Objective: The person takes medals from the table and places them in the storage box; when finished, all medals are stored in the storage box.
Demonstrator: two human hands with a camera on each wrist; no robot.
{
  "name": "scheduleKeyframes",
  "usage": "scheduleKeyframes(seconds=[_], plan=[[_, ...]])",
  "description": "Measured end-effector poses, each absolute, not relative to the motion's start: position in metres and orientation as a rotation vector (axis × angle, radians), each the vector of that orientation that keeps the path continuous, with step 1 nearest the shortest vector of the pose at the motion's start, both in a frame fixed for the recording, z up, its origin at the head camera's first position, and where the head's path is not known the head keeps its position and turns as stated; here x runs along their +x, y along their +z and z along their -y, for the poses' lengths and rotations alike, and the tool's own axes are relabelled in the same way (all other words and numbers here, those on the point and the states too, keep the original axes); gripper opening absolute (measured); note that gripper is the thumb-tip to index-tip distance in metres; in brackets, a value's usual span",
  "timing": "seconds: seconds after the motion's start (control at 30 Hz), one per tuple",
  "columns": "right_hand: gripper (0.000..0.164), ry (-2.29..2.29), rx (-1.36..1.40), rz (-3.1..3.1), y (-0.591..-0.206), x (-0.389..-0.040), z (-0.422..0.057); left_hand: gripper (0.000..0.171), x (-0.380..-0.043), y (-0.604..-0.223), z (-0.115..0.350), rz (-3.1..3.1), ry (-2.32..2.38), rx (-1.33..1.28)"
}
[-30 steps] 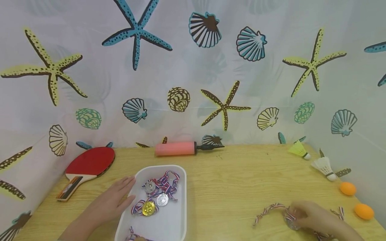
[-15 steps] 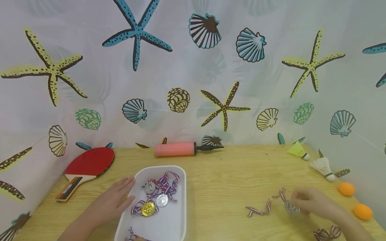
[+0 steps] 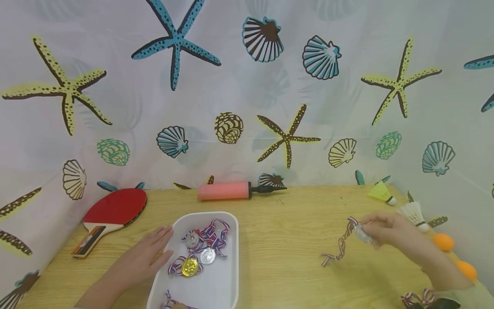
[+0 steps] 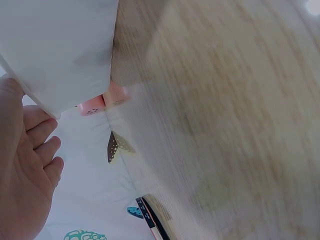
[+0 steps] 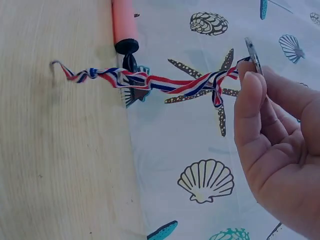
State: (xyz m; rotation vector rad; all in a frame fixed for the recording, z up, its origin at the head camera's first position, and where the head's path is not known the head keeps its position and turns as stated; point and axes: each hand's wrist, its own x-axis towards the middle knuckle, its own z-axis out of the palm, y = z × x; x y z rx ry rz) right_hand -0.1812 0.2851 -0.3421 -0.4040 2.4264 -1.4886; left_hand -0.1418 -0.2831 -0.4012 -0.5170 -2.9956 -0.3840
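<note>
A silver medal [image 3: 363, 234] is pinched between the thumb and fingertips of my right hand [image 3: 387, 231], up over the right part of the table. Its red, white and blue ribbon [image 5: 175, 85] hangs down from it, twisted and knotted in the right wrist view. My left hand [image 3: 144, 255] rests at the left rim of a white tray [image 3: 236, 257], its fingers nearly straight. Inside the tray lie a gold medal [image 3: 190, 267], two silver medals [image 3: 207, 256] and their ribbons. Another ribbon [image 3: 170, 302] lies at the tray's near end, partly cut off by the frame.
A red table tennis paddle [image 3: 115, 208] lies at the left. Toward the back is a pink hand pump [image 3: 225, 191]. Along the right side are a yellow shuttlecock [image 3: 381, 193], a white shuttlecock [image 3: 414, 214] and two orange balls [image 3: 444, 242]. Another striped ribbon [image 3: 426, 296] sits at the near right.
My right hand has lifted the silver medal off the table and moved away from me, its ribbon trailing below. My left hand and the tray stay where they were.
</note>
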Motion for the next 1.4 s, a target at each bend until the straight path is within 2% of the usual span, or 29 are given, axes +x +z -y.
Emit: scheduleKeyframes(seconds=[0.1,0.63,0.87,1.07,1.27,1.4], plan=[[0.041,-1.498,-0.414,-2.437,-0.333,-0.181,-0.278,0.059,-0.141,-0.401,0.283,2.997,-0.383,-0.516],[0.021,-1.695,-0.548,-2.49,-0.298,-0.189,-0.234,0.059,-0.142,-0.401,0.282,3.001,-0.383,-0.507],[0.024,-1.851,-0.587,-2.469,-0.287,-0.193,-0.214,0.059,-0.142,-0.401,0.283,2.994,-0.375,-0.515],[0.018,-1.943,-0.57,-2.438,-0.285,-0.198,-0.198,0.059,-0.142,-0.4,0.282,3.013,-0.383,-0.511],[0.023,-1.973,-0.592,-2.418,-0.286,-0.201,-0.184,0.058,-0.142,-0.399,0.282,3.005,-0.382,-0.516],[0.019,-1.967,-0.605,-2.405,-0.283,-0.204,-0.175,0.058,-0.142,-0.399,0.282,3.01,-0.383,-0.517]])
